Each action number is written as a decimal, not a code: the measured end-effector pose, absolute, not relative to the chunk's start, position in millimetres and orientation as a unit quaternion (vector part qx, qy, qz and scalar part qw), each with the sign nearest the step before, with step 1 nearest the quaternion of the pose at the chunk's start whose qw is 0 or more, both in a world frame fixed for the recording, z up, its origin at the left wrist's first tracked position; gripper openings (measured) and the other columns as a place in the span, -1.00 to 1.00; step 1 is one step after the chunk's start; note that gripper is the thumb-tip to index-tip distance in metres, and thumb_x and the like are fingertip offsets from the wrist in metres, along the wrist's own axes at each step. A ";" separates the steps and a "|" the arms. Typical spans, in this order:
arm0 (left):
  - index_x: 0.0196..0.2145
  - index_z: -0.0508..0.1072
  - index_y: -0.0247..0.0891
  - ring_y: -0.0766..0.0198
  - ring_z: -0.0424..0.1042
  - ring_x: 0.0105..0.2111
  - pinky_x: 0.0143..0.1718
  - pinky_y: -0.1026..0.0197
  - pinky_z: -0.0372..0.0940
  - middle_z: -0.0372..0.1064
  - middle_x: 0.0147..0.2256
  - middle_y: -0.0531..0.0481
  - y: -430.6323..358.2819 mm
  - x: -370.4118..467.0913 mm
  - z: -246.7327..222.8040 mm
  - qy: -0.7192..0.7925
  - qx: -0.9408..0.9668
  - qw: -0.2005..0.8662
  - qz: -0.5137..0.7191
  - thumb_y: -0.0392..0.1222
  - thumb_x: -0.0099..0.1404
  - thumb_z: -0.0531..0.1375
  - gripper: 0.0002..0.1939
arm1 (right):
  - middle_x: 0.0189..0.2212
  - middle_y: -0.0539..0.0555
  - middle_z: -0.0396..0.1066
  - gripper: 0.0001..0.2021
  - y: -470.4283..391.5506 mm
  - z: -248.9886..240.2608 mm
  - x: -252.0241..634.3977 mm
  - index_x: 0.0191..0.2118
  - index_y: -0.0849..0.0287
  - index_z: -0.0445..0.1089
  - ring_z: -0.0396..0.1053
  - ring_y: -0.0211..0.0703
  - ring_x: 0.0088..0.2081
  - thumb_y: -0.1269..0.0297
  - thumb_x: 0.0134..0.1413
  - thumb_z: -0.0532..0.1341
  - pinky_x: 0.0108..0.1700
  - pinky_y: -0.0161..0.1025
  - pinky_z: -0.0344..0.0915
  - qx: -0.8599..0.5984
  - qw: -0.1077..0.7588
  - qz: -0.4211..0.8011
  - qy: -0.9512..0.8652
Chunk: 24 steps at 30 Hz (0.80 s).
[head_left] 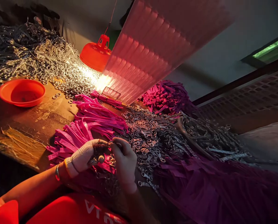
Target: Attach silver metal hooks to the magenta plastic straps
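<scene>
The left hand (pixel 83 157) in its white knitted glove and the right hand (pixel 126 161) pinch a small metal piece (pixel 111 144), seemingly mid-handling, while plenty looks left: flat magenta fabric strips (pixel 70 138) at ten o'clock, loose silvery metal links (pixel 150 137) at two, across the tabletop (pixel 52 112).

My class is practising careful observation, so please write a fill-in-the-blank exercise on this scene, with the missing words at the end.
A red ____ hangs on a cord near the silvery metal rings.
The left hand, close to the right hand, wears a pale knitted ____.
In the picture, the round red bowl stands to the ____ of the pink strips.

Missing words: lamp; glove; left.
</scene>
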<state>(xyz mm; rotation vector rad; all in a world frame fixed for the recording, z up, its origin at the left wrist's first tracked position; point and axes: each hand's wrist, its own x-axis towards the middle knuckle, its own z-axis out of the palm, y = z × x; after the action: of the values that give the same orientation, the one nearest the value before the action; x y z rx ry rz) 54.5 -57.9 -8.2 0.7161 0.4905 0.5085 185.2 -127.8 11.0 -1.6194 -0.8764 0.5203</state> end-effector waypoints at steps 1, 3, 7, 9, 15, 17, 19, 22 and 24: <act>-0.29 0.47 -0.32 0.46 0.22 -0.62 -0.65 0.40 0.03 0.36 -0.51 0.03 -60.0 56.2 -8.3 0.242 0.344 0.872 0.250 -0.10 0.18 0.31 -0.77 | -0.31 0.02 0.51 -0.84 -128.7 9.3 183.5 -0.23 0.10 0.52 0.41 -0.18 -0.30 0.24 0.04 0.30 -0.25 -0.24 0.37 -0.689 0.569 0.211 -0.396; -0.40 0.39 -0.30 0.49 0.06 -0.70 -0.71 0.39 -0.09 0.17 -0.63 0.15 -61.1 57.8 -7.7 0.251 0.346 0.870 0.245 -0.04 0.22 0.29 -0.73 | -0.27 0.03 0.53 -0.84 -130.9 8.2 183.7 -0.20 0.10 0.52 0.43 -0.15 -0.24 0.22 0.10 0.27 -0.16 -0.21 0.39 -0.685 0.550 0.205 -0.431; -0.40 0.36 -0.30 0.50 0.02 -0.72 -0.73 0.41 -0.16 0.14 -0.63 0.16 -53.9 57.4 -7.1 0.267 0.339 0.886 0.171 0.00 0.21 0.25 -0.72 | -0.13 0.06 0.50 -0.68 -131.9 12.3 195.9 0.08 0.08 0.40 0.44 -0.16 -0.15 0.21 0.26 0.12 -0.09 -0.20 0.39 -0.678 0.492 0.270 -0.475; -0.41 0.37 -0.30 0.50 0.05 -0.72 -0.73 0.42 -0.15 0.18 -0.61 0.14 -50.7 58.4 -7.6 0.288 0.354 0.879 0.134 -0.02 0.18 0.23 -0.73 | -0.08 0.05 0.47 -0.67 -129.9 14.1 202.4 0.12 0.08 0.36 0.42 -0.17 -0.08 0.24 0.28 0.09 -0.04 -0.21 0.37 -0.652 0.447 0.304 -0.532; -0.48 0.28 -0.26 0.48 0.00 -0.76 -0.76 0.38 -0.13 0.12 -0.68 0.17 -49.5 57.3 -5.8 0.314 0.437 0.825 0.173 0.06 0.25 0.16 -0.66 | -0.30 0.05 0.47 -0.82 -126.2 11.1 211.1 -0.16 0.13 0.43 0.41 -0.17 -0.28 0.29 0.32 0.08 -0.21 -0.27 0.29 -0.646 0.339 0.164 -0.664; -0.43 0.33 -0.27 0.47 0.07 -0.73 -0.73 0.39 -0.06 0.22 -0.63 0.13 -47.9 53.3 -2.4 0.305 0.487 0.794 0.197 0.10 0.28 0.18 -0.64 | -0.34 0.07 0.46 -0.81 -126.8 11.7 213.7 -0.17 0.15 0.42 0.41 -0.16 -0.32 0.29 0.34 0.07 -0.25 -0.26 0.25 -0.656 0.277 0.103 -0.695; -0.40 0.37 -0.29 0.48 0.14 -0.69 -0.69 0.39 0.02 0.30 -0.57 0.08 -46.3 50.1 0.9 0.287 0.541 0.765 0.202 0.09 0.26 0.23 -0.64 | -0.37 0.07 0.46 -0.81 -127.1 15.7 216.2 -0.18 0.17 0.42 0.40 -0.16 -0.37 0.31 0.35 0.06 -0.30 -0.27 0.21 -0.658 0.215 0.078 -0.718; -0.40 0.34 -0.28 0.47 0.14 -0.68 -0.68 0.39 0.03 0.26 -0.58 0.11 -47.4 49.7 1.6 0.274 0.546 0.769 0.190 0.08 0.26 0.25 -0.65 | -0.42 0.04 0.46 -0.82 -126.8 26.4 216.6 -0.29 0.15 0.41 0.39 -0.19 -0.42 0.33 0.31 0.08 -0.37 -0.29 0.14 -0.659 0.155 0.075 -0.732; -0.40 0.31 -0.27 0.48 0.07 -0.71 -0.71 0.39 -0.04 0.19 -0.63 0.15 -50.2 52.3 -1.1 0.276 0.511 0.793 0.183 0.09 0.29 0.21 -0.65 | -0.48 0.02 0.45 -0.79 -127.6 32.0 212.7 -0.40 0.13 0.37 0.37 -0.20 -0.47 0.32 0.28 0.10 -0.42 -0.28 0.08 -0.661 0.127 0.070 -0.736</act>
<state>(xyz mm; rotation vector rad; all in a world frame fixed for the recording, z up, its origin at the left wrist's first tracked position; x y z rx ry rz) 52.3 -50.2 -1.1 1.0987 0.5940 0.3940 212.7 -127.6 32.0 -1.9236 -2.1431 0.2049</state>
